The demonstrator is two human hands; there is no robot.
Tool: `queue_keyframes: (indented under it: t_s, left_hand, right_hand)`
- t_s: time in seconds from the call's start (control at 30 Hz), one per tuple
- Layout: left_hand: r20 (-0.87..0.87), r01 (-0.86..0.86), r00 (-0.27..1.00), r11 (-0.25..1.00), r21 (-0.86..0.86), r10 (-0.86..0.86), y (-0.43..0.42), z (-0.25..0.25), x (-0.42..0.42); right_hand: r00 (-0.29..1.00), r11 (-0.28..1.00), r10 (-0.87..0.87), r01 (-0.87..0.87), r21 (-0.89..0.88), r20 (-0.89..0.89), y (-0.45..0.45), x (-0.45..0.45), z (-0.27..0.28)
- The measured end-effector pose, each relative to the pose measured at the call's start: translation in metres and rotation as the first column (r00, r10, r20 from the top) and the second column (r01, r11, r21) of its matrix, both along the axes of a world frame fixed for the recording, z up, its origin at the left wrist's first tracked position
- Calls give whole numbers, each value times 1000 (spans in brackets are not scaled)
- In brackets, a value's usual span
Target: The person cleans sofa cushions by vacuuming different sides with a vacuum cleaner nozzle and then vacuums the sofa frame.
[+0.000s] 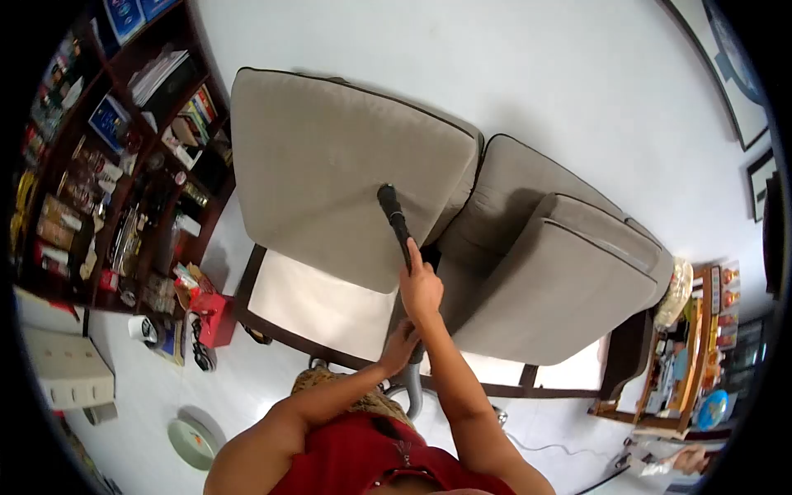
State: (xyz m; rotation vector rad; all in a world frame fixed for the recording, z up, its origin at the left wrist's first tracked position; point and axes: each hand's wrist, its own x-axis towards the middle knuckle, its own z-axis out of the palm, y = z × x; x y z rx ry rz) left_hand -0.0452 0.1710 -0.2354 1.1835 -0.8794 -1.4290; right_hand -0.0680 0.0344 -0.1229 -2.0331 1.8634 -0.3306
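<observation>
My right hand [421,290] is wrapped around the black tube of a vacuum cleaner wand [398,223]. The wand's dark end points up and away, its tip at the face of a large grey-beige sofa cushion [330,165] that stands tilted against the backrest. Lower down, my left hand [399,348] is closed at the rear part of the wand, partly behind my right wrist. From there a grey hose [413,388] curves down past my legs. A second cushion [561,289] leans up on the sofa's right half. The pale seat base [318,301] shows below the cushions.
A dark bookshelf [136,173] full of books and small items stands at left, with a red box [214,320] beside it. A pale green basin [191,443] sits on the floor. To the right are a wooden rack [689,355] and a cable [553,448] on the floor.
</observation>
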Motion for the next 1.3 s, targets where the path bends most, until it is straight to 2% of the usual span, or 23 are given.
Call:
queue_keyframes:
  t_s: [0.03, 0.07, 0.1, 0.13, 0.17, 0.2, 0.23, 0.27, 0.33, 0.4, 0.53, 0.63, 0.67, 0.77, 0.8, 0.87, 0.9, 1.0, 1.1, 1.17, 1.2, 1.27, 1.3]
  left_hand:
    - [71, 15, 997, 997, -77, -9, -1, 10, 8]
    - [94, 64, 994, 996, -67, -58, -7, 18, 18]
    - [32, 69, 997, 994, -86, -67, -19, 36, 27]
    - [-30, 75, 996, 992, -105, -78, -32, 55, 37]
    - [52, 44, 998, 978, -202, -35, -50, 66, 42]
    - [131, 15, 991, 955, -296, 25, -67, 78, 47]
    - [268, 78, 963, 967, -242, -11, -82, 93, 56]
    - [289, 142, 956, 943, -300, -52, -99, 89, 63]
    - [433, 240, 896, 931, -275, -103, -114, 85, 79]
    - [327, 217, 934, 958, -189, -147, -118, 86, 91]
    - [355, 293, 896, 956, -19, -268, -96, 53, 119]
    - [307, 329, 897, 944, 18, -319, -82, 36, 133]
    - [189, 303, 936, 953, -8, -296, -76, 28, 135]
    - [275, 194, 949, 973, -124, -154, -79, 84, 141]
    - [322, 180, 940, 968, -173, -117, -82, 81, 144]
    - [395, 237, 905, 959, -155, -160, -109, 82, 155]
    - [430, 266, 885, 952, -150, -180, -126, 83, 160]
    - [323, 186, 938, 970, -158, -127, -161, 87, 162]
    - [337, 255, 921, 957, -140, -196, -146, 66, 155]
    - [455, 306, 864, 942, -135, -215, -118, 44, 149]
    - [309, 304, 913, 949, -79, -267, -100, 13, 144]
    - [291, 380, 887, 925, -19, -358, -77, -7, 143]
    - [421, 444, 814, 896, -7, -400, -70, 0, 145]
  right_hand:
    - [999, 998, -12, 14, -53, 34, 3, 2, 6]
    - [1000, 949, 21, -16, -314, 14, 1, 4, 6]
    - [998, 912, -5, 27, -409, 56, -4, 10, 23]
    - [995, 908, -71, 92, -410, 65, -12, 17, 40]
    - [989, 891, -133, 150, -428, 71, -22, 24, 56]
    - [978, 889, -195, 207, -407, 73, -33, 33, 66]
    - [969, 897, -241, 243, -368, 51, -43, 42, 79]
    - [967, 891, -243, 253, -378, 73, -52, 48, 75]
    - [966, 882, -221, 257, -394, 135, -56, 55, 64]
    - [964, 882, -163, 238, -408, 210, -56, 57, 53]
    - [963, 936, -216, 250, -246, 160, -27, 70, 24]
    - [960, 937, -208, 251, -243, 188, -16, 82, 17]
    - [961, 946, -203, 242, -216, 189, -14, 85, 20]
    - [949, 905, -70, 190, -380, 307, -17, 93, 44]
    - [931, 898, -43, 195, -393, 363, -20, 99, 56]
    - [881, 879, 9, 219, -424, 473, -44, 113, 77]
    - [844, 917, -42, 245, -315, 535, -59, 115, 77]
    - [727, 968, -230, 239, 76, 647, -90, 111, 78]
    - [836, 947, -124, 261, -189, 534, -71, 111, 48]
    - [831, 951, -163, 276, -139, 533, -49, 107, 39]
    - [830, 954, -176, 277, -118, 529, -37, 104, 30]
    - [836, 956, -203, 283, -83, 511, -17, 97, 7]
    - [822, 958, -239, 287, -13, 516, -9, 94, 4]
